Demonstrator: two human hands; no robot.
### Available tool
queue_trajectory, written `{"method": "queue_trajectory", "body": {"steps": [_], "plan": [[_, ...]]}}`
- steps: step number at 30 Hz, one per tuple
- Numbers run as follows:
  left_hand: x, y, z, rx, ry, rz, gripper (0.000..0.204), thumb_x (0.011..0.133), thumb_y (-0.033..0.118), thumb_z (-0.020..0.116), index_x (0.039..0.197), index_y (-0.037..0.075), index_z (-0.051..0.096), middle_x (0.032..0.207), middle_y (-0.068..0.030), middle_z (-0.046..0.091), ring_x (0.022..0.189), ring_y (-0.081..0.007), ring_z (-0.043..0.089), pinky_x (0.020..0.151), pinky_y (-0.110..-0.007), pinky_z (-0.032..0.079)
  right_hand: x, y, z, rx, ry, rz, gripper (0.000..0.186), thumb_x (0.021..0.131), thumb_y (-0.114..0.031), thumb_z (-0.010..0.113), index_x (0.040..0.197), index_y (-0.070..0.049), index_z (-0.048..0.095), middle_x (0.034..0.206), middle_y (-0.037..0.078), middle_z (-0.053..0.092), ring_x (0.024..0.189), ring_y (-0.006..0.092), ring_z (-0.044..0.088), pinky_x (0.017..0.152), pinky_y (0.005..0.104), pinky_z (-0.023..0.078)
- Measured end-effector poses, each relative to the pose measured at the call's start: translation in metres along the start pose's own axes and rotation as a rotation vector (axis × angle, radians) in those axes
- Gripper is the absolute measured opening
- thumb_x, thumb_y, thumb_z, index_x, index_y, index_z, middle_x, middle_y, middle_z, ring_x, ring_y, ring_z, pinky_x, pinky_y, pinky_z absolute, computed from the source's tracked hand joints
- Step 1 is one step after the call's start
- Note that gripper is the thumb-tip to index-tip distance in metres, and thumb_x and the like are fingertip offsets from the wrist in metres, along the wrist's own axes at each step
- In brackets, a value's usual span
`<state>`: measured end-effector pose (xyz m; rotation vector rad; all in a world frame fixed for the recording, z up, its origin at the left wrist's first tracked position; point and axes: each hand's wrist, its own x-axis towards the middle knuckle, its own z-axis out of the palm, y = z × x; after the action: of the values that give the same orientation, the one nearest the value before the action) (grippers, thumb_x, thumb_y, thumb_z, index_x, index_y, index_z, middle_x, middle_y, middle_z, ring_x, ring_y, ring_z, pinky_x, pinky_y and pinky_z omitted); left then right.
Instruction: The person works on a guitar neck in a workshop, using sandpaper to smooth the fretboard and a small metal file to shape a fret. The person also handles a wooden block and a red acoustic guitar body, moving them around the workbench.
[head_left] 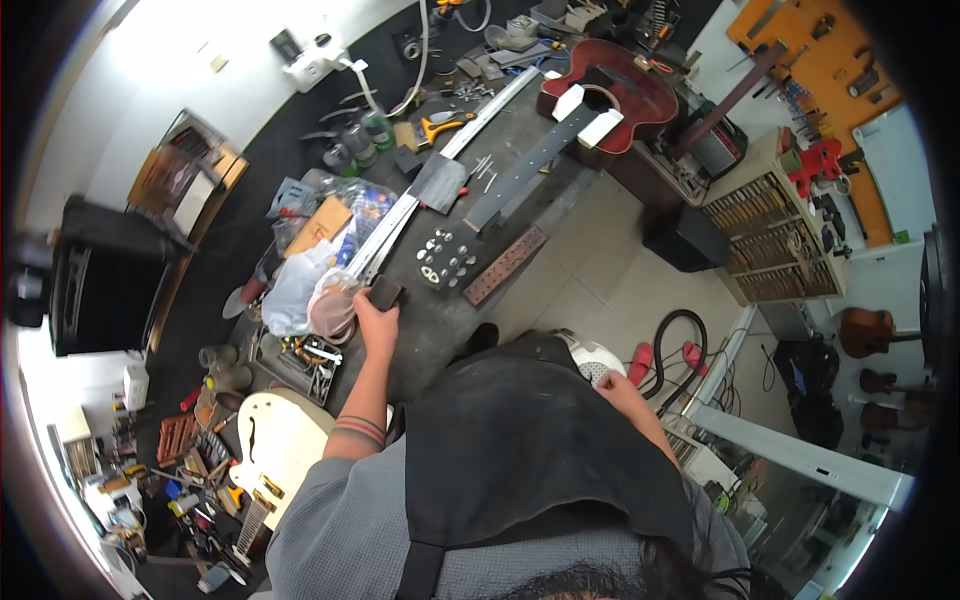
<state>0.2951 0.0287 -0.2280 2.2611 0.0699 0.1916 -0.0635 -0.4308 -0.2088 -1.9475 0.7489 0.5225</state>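
Gripping a dark block (385,292) in left hand (375,318), right hand (622,388) grip unclear, beside guitar neck (520,170).

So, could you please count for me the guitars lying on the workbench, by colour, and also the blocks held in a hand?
Red-brown guitar: 1
Cream guitar: 1
Small dark block, held in the left hand: 1
Total: 3
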Motion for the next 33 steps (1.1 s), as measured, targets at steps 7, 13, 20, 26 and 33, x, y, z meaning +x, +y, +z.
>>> {"method": "queue_trajectory", "body": {"steps": [7, 13, 20, 26, 33], "plan": [[-0.011, -0.003, 0.003, 0.090, -0.063, -0.100, 0.095, 0.071, -0.005, 0.075, 0.159, -0.007, 0.040, 0.152, -0.0294, 0.051, 0.145, -0.0461, 0.049, 0.129, -0.050, 0.034, -0.032, 0.071, -0.068, -0.050, -0.145, 0.412, 0.034, 0.102, -0.031, 0.072, 0.111, 0.001, 0.073, 0.096, 0.014, 0.078, 0.087, 0.0243, 0.075, 0.082, 0.0396, 0.058], [0.007, 0.139, 0.037, 0.274, 0.257, 0.185, 0.078, 0.079, -0.006, 0.061, 0.156, -0.003, 0.047, 0.148, -0.0258, 0.051, 0.138, -0.0458, 0.050, 0.123, -0.056, 0.038, 0.086, 0.117, -0.161, -0.024, -0.255, 0.366, 0.034, 0.103, -0.029, 0.069, 0.118, 0.002, 0.073, 0.099, 0.014, 0.079, 0.087, 0.0253, 0.075, 0.080, 0.0411, 0.059], [0.093, 0.418, 0.272, -0.185, -0.068, 0.315, 0.066, 0.089, -0.009, 0.069, 0.152, 0.005, 0.054, 0.146, -0.0193, 0.054, 0.122, -0.0342, 0.066, 0.102, -0.048, 0.056, 0.334, 0.181, -0.379, 0.039, 0.054, 0.084, 0.013, 0.101, -0.015, 0.069, 0.107, -0.004, 0.071, 0.086, 0.009, 0.075, 0.077, 0.0213, 0.072, 0.070, 0.0392, 0.057], [0.179, 0.649, 0.398, -0.013, -0.414, 0.815, 0.043, 0.098, 0.005, 0.077, 0.139, 0.008, 0.066, 0.141, -0.0144, 0.064, 0.121, -0.0361, 0.071, 0.100, -0.044, 0.061, 0.474, 0.108, -0.558, -0.204, 0.011, -0.079, 0.031, 0.090, -0.022, 0.086, 0.114, -0.006, 0.074, 0.109, 0.017, 0.080, 0.101, 0.0327, 0.076, 0.089, 0.0455, 0.060], [0.280, 0.789, 0.536, -0.014, -0.557, 0.805, 0.063, 0.100, 0.011, 0.076, 0.160, 0.013, 0.054, 0.155, -0.0143, 0.058, 0.123, -0.0349, 0.071, 0.103, -0.043, 0.059, 0.615, -0.037, -0.654, -0.004, 0.097, -0.466, 0.053, 0.088, -0.020, 0.090, 0.133, -0.007, 0.065, 0.116, 0.014, 0.075, 0.109, 0.0309, 0.073, 0.095, 0.0446, 0.059]]}}
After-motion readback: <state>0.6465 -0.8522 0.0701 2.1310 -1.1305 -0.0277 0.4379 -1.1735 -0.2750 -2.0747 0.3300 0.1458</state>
